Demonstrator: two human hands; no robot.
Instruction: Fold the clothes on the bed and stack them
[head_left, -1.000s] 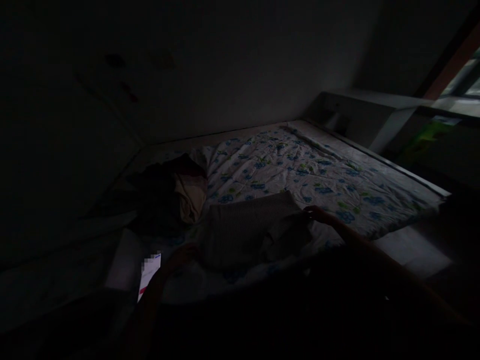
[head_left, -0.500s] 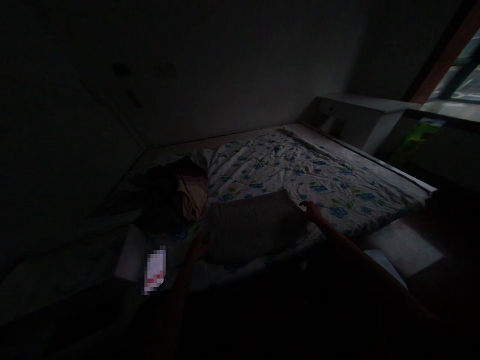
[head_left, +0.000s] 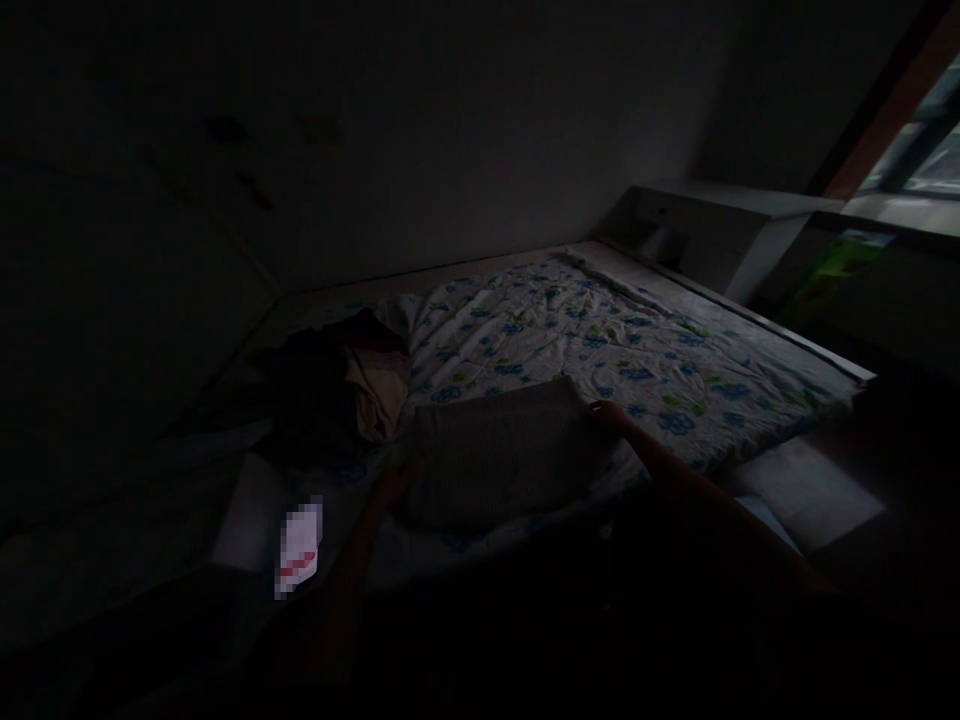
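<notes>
Dim bedroom, mattress under a blue-flowered sheet, window light only at the far right corner

Left hand at the near left corner of a folded ribbed cloth, fingers too dark to tell whether pinching or flat. Right hand at the cloth's far right corner, fingertips touching the edge, grip lost in shadow

Cloth lying on the near edge of the mattress, now a tidy rectangle; a second ago a loose flap hung at its right side, since tucked in, both hands drawn closer to the corners. Reads as a fold just completed and being squared off

Beyond: a dark heap of clothes toward the left edge, a pale blurred card at the near left
</notes>
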